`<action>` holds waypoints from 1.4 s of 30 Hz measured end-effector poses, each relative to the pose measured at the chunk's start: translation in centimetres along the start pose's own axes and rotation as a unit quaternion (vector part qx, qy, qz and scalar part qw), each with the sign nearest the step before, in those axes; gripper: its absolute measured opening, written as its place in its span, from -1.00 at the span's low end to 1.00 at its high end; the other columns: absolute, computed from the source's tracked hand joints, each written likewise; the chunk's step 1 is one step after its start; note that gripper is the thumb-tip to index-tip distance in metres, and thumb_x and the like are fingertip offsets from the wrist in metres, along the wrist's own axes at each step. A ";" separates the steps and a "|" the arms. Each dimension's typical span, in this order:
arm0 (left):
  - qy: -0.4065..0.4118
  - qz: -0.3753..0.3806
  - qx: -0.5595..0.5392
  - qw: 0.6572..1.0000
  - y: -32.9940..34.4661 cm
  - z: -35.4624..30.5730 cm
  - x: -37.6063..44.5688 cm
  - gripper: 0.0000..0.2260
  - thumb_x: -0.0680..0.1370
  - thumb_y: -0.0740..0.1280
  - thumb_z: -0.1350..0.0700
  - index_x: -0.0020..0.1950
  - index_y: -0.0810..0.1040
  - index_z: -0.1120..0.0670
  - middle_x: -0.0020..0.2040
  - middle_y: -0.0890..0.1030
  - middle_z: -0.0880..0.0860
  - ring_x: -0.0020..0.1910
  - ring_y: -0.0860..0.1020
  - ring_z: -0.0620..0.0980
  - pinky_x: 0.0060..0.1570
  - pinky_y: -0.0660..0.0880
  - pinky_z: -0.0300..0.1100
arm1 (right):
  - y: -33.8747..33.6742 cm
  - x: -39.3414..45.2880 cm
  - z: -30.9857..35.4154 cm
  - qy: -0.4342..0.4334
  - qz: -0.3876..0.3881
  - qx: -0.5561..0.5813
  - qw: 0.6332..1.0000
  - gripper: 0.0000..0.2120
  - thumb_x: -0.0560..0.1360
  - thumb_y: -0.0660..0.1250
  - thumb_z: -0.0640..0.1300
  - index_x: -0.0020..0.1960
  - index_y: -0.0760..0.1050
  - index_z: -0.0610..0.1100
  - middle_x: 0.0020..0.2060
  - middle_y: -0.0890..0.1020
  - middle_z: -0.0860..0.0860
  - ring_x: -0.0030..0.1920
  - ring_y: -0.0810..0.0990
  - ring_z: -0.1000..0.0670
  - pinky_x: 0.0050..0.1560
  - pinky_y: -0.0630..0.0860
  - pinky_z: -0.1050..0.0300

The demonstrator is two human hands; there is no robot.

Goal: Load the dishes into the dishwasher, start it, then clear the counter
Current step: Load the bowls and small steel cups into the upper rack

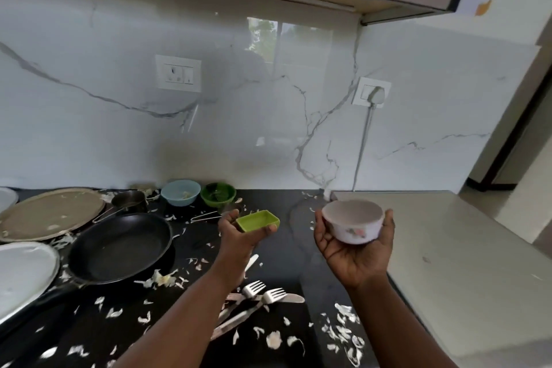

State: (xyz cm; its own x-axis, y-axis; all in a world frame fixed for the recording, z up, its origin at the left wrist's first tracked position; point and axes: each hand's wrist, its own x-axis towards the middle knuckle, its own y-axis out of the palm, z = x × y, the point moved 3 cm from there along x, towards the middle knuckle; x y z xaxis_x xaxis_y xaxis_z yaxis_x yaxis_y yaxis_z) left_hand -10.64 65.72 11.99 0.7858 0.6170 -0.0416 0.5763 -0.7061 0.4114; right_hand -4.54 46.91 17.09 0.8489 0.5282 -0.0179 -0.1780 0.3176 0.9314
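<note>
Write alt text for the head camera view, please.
A person holds a small green dish in the left hand and a white floral bowl in the right hand above a black counter littered with peels, forks and a frying pan.

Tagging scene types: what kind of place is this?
Likely a home kitchen: a black counter holding a frying pan and forks, against a marble backsplash with wall sockets.

Green rectangular dish (258, 219) and white floral bowl (354, 221), both upright, held above counter (283, 263)
</note>
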 end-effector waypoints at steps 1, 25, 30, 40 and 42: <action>-0.008 0.011 -0.013 1.000 0.6 0.1 -0.4 -0.20 0.24 0.60 0.29 0.34 0.22 0.10 0.02 0.51 0.11 -0.25 0.47 -0.10 -0.35 0.42 -0.27 | -0.2 -0.7 1.1 -0.014 -0.027 0.004 1.000 -0.21 0.25 0.39 0.34 0.31 0.45 -0.15 0.09 0.58 -0.25 0.00 0.62 -0.29 -0.05 0.61 -0.15; -0.163 0.145 -0.061 0.974 29.1 13.9 -12.7 -0.82 0.46 0.45 0.14 -0.02 0.51 -0.01 -0.24 0.63 -0.05 -0.20 0.57 -0.05 -0.17 0.47 -0.19 | -15.6 -15.9 26.7 -0.032 -0.253 -0.107 0.961 -0.39 0.36 0.36 0.32 0.22 0.53 -0.09 -0.03 0.69 -0.17 0.05 0.63 -0.22 0.04 0.58 -0.28; -0.231 0.207 0.004 0.951 39.8 21.5 -18.8 -0.92 0.49 0.42 0.13 -0.17 0.54 0.02 -0.34 0.61 -0.07 -0.26 0.55 -0.04 -0.22 0.41 -0.21 | -25.1 -23.3 36.9 -0.072 -0.336 -0.035 0.938 -0.23 0.31 0.37 0.36 0.33 0.46 -0.14 0.09 0.63 -0.22 0.12 0.57 -0.30 -0.34 0.63 -0.09; -0.308 0.319 0.210 0.871 49.7 35.4 -25.6 -0.79 0.43 0.48 -0.01 -0.08 0.55 0.05 -0.34 0.48 0.01 -0.49 0.36 -0.14 -0.45 0.29 -0.32 | -38.9 -34.6 43.3 -0.138 -0.480 0.032 0.866 -0.27 0.34 0.34 0.41 0.14 0.46 -0.22 -0.05 0.62 -0.28 -0.10 0.64 -0.26 -0.31 0.64 -0.10; -0.289 0.324 0.268 0.860 50.5 38.3 -25.4 -0.69 0.37 0.53 -0.04 -0.01 0.57 0.08 -0.37 0.52 0.00 -0.52 0.36 -0.15 -0.47 0.26 -0.32 | -40.9 -36.0 43.5 -0.163 -0.519 0.052 0.838 -0.32 0.33 0.41 0.33 0.16 0.44 -0.20 -0.33 0.60 -0.17 -0.31 0.63 -0.13 -0.27 0.65 -0.18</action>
State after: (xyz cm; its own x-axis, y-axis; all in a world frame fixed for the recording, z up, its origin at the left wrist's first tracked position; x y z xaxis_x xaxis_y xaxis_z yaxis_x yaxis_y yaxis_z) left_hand 7.08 1.10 -1.11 0.8723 -0.1331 -0.4706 -0.1262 -0.9909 0.0465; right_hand -6.20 -19.40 -4.58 0.6141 -0.2378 -0.7526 0.7692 0.3942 0.5030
